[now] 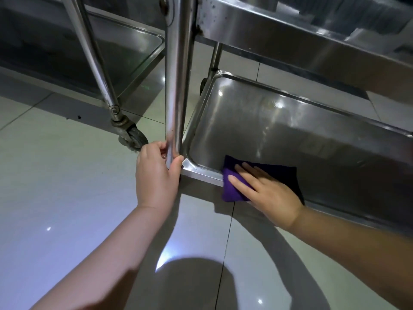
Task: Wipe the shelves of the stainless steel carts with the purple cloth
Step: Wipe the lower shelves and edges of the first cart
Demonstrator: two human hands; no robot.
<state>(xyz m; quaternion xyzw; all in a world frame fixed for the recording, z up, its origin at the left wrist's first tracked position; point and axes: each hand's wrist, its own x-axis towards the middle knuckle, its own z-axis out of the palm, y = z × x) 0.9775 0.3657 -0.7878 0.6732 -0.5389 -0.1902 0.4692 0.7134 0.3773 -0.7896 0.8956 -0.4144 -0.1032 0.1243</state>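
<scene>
The person's two forearms are reaching in from the bottom edge, over a glossy tiled floor point(67, 175) that is carrying the shadow of the head and arms.

Largest item: the stainless steel cart point(257, 27) on the right. Its bottom shelf point(279, 130) is lying as a shallow tray, its long axis running from the near-left corner away toward the right edge of view; an upper shelf is overhanging it. A second cart point(125, 50) is standing to the left, its caster wheel point(135, 136) resting on the tiles just beside the left hand.

The vertical post point(178, 86) of the right cart is rising from the near-left corner of the bottom shelf. The left hand point(156, 173) is grasping this post low down, fingers and thumb curled round it — evidently steadying the cart.

The purple cloth point(237, 186), folded flat, is lying across the near rim of the bottom shelf, close to that corner and partly hanging over the front edge. The right hand point(263, 191) is pressing on it with fingers straight and spread, palm down, gripping nothing.

Judgement: the wiping of this shelf is in progress at the near-left corner. The unwiped length of the tray is extending rightward and away from the hands, so the stroke is likely to follow the long axis to the right. The right hand is already on the cloth; the left is engaged on the post.
</scene>
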